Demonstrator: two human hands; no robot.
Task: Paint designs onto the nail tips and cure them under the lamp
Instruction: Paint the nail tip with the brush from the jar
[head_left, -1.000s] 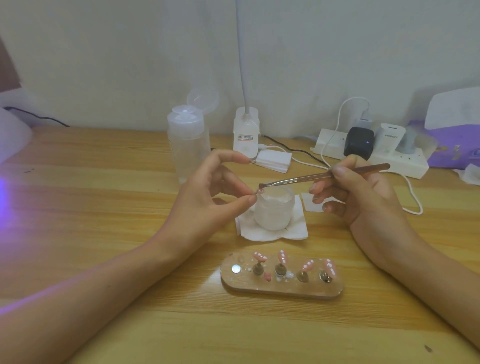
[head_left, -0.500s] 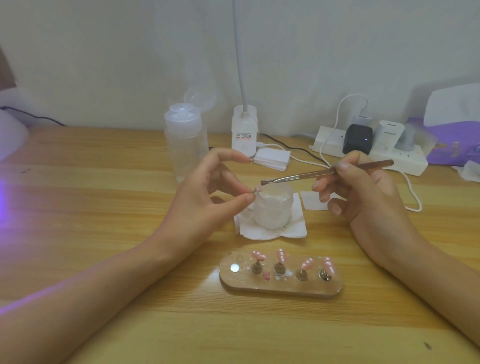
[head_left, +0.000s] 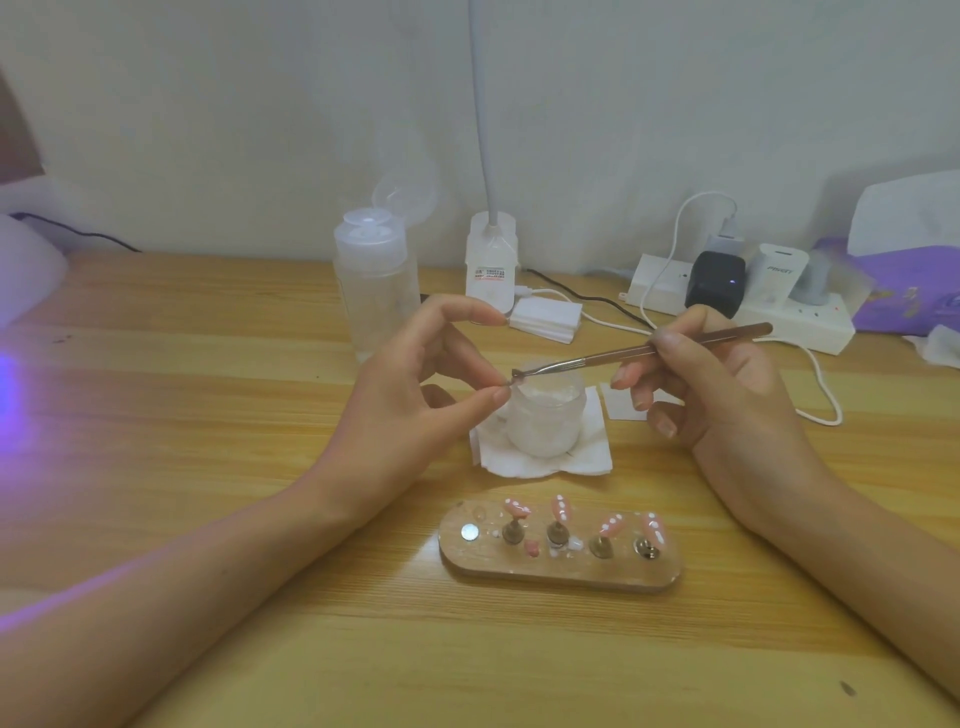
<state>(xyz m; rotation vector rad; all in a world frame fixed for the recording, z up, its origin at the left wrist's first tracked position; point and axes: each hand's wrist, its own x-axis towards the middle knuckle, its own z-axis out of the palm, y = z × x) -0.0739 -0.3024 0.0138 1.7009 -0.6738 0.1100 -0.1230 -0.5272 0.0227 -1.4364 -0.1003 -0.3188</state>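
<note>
Your tool (head_left: 623, 353) has dipped back to the nail tip (head_left: 508, 383); past the stand (head_left: 561, 574) of painted tips (head_left: 561, 506), your left hand (head_left: 415, 410) pinches it, your right hand (head_left: 727, 395) grips the tool, and a shaky poke may knock it into the jar (head_left: 545, 421) behind.

1. The table (head_left: 208, 364) was smooth pale wood with visible grain.
2. The holder board (head_left: 561, 576) was wood too, its studs metal.
3. The nail tips (head_left: 517, 508) looked glossy pink plastic.
4. The brush (head_left: 623, 356) had a shiny metal handle.
5. The jar (head_left: 545, 421) was frosted, standing on matt paper tissue (head_left: 592, 462).
</note>
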